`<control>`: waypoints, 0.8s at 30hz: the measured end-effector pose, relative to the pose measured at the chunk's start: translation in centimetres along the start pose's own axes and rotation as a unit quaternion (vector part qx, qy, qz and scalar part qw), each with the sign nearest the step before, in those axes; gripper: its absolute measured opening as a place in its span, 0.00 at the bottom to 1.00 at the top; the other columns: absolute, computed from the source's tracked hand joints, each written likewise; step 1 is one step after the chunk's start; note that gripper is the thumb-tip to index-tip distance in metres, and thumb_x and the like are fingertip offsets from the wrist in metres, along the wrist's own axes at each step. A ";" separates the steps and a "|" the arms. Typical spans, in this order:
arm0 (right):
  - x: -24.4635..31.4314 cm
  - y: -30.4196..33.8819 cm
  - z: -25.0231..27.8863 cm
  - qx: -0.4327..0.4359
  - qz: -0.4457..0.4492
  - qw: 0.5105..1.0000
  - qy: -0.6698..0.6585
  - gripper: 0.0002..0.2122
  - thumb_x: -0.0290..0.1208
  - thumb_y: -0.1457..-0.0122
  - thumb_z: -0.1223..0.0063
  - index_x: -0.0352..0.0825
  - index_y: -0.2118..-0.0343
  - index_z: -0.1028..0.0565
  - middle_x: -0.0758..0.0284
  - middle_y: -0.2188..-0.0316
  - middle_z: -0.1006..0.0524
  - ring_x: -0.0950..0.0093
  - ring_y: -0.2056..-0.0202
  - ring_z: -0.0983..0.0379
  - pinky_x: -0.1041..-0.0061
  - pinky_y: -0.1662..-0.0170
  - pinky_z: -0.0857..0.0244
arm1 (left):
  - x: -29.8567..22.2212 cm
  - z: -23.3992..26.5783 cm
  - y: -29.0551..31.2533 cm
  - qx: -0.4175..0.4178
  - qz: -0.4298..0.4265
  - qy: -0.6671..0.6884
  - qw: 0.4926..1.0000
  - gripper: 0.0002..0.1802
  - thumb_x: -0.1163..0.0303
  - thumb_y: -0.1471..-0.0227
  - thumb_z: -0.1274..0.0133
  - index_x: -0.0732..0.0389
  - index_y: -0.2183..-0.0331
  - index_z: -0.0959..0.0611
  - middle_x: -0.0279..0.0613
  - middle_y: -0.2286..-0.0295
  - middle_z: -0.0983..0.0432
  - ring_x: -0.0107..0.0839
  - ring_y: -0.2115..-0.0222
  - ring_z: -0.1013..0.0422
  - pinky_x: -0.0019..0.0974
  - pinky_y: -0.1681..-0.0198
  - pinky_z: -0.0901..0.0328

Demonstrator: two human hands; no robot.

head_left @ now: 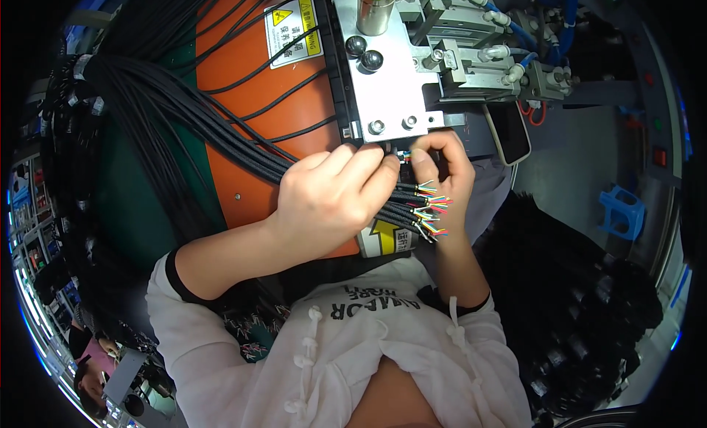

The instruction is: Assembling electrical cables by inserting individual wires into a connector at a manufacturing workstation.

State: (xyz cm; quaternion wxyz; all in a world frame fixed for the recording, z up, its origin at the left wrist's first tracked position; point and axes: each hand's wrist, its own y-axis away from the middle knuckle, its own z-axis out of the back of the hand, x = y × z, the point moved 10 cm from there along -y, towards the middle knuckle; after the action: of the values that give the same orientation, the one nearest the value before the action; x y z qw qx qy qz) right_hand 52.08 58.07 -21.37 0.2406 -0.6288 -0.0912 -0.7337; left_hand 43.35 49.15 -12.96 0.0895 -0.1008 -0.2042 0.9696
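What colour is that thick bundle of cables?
The cable bundle is black, best seen in the head view.

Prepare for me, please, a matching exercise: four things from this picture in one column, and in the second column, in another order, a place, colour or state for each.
Column 1
1. Black cable bundle
2. Phone
3. Stool
4. Scissors

Column 2
A. Blue, standing on the floor
B. Red-handled, partly hidden
C. Partly covered by the left hand, with multicoloured wire ends
D. Dark screen, pale edge

Right pairs: 1-C, 2-D, 3-A, 4-B
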 end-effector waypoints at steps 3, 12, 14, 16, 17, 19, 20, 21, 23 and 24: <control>-0.7 0.1 -0.6 0.027 -0.060 0.997 -0.031 0.03 0.20 0.48 0.45 0.29 0.71 0.28 0.70 0.75 0.29 0.80 0.72 0.34 0.82 0.65 0.40 | 0.2 0.3 0.2 0.005 0.024 0.015 1.000 0.13 0.74 0.61 0.45 0.62 0.67 0.18 0.32 0.78 0.33 0.24 0.78 0.31 0.26 0.80 0.41; 5.6 0.6 -0.8 0.231 0.238 0.936 -0.115 0.08 0.16 0.54 0.39 0.29 0.69 0.24 0.63 0.72 0.23 0.71 0.69 0.28 0.76 0.63 0.35 | 0.3 0.5 0.5 0.016 0.012 0.008 1.000 0.13 0.73 0.65 0.44 0.63 0.69 0.19 0.32 0.76 0.32 0.22 0.80 0.34 0.25 0.79 0.41; 5.2 0.3 -0.4 0.197 0.208 0.950 -0.123 0.09 0.17 0.55 0.38 0.29 0.69 0.24 0.62 0.72 0.23 0.71 0.69 0.28 0.75 0.63 0.35 | -0.2 1.6 0.0 -0.023 -0.032 0.055 0.998 0.14 0.72 0.64 0.44 0.64 0.69 0.18 0.33 0.75 0.30 0.23 0.80 0.32 0.26 0.80 0.40; 4.2 -0.1 0.4 0.131 0.142 0.971 -0.141 0.09 0.17 0.56 0.36 0.29 0.70 0.23 0.61 0.71 0.23 0.70 0.69 0.28 0.74 0.63 0.35 | -0.4 2.9 -0.2 -0.062 -0.036 0.073 0.995 0.14 0.72 0.64 0.43 0.64 0.69 0.18 0.34 0.74 0.29 0.23 0.80 0.32 0.26 0.81 0.39; 4.6 0.0 0.3 0.130 0.143 0.971 -0.141 0.09 0.17 0.56 0.36 0.29 0.70 0.23 0.61 0.71 0.23 0.70 0.69 0.28 0.74 0.63 0.35 | -0.4 3.9 -0.2 -0.101 -0.038 0.091 0.990 0.13 0.73 0.63 0.43 0.65 0.69 0.18 0.34 0.74 0.28 0.24 0.80 0.31 0.26 0.81 0.39; 5.6 0.0 0.3 0.115 0.125 0.972 -0.161 0.09 0.17 0.56 0.36 0.28 0.71 0.23 0.61 0.72 0.23 0.70 0.68 0.28 0.73 0.62 0.35 | -0.3 4.7 0.1 -0.139 -0.039 0.110 0.983 0.13 0.73 0.63 0.43 0.65 0.69 0.18 0.35 0.74 0.27 0.24 0.80 0.31 0.27 0.82 0.39; 5.9 0.0 0.2 0.107 0.115 0.973 -0.171 0.09 0.17 0.56 0.36 0.28 0.71 0.23 0.61 0.72 0.23 0.70 0.68 0.28 0.73 0.62 0.35 | -0.2 4.1 0.1 -0.120 -0.032 0.115 0.986 0.12 0.73 0.62 0.43 0.65 0.70 0.18 0.36 0.74 0.27 0.25 0.80 0.30 0.27 0.83 0.39; 6.1 0.1 -0.3 0.107 0.115 0.973 -0.171 0.09 0.17 0.56 0.36 0.28 0.71 0.23 0.61 0.72 0.23 0.70 0.68 0.28 0.73 0.62 0.35 | 0.0 3.5 0.2 -0.101 -0.025 0.120 0.987 0.11 0.73 0.62 0.43 0.66 0.70 0.19 0.36 0.74 0.27 0.25 0.80 0.30 0.27 0.83 0.39; 6.1 0.0 0.1 0.016 0.100 0.976 -0.191 0.09 0.16 0.57 0.35 0.29 0.72 0.23 0.63 0.72 0.22 0.70 0.68 0.27 0.75 0.63 0.34 | 0.2 2.8 0.3 -0.083 -0.017 0.124 0.989 0.11 0.73 0.62 0.43 0.66 0.70 0.19 0.37 0.74 0.26 0.26 0.80 0.29 0.27 0.84 0.38; 5.9 0.0 0.6 -0.029 0.093 0.975 -0.200 0.09 0.16 0.58 0.35 0.29 0.72 0.22 0.64 0.73 0.21 0.71 0.69 0.26 0.76 0.64 0.34 | 0.2 3.0 0.3 -0.105 -0.016 0.123 0.987 0.10 0.74 0.61 0.43 0.66 0.70 0.19 0.37 0.75 0.27 0.26 0.81 0.30 0.27 0.84 0.39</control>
State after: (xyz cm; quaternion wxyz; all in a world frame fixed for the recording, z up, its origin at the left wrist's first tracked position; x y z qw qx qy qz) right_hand 52.07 56.93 -15.57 0.2657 -0.7755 -0.0574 -0.5698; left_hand 42.40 47.83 -10.41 0.1187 -0.2243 -0.2939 0.9215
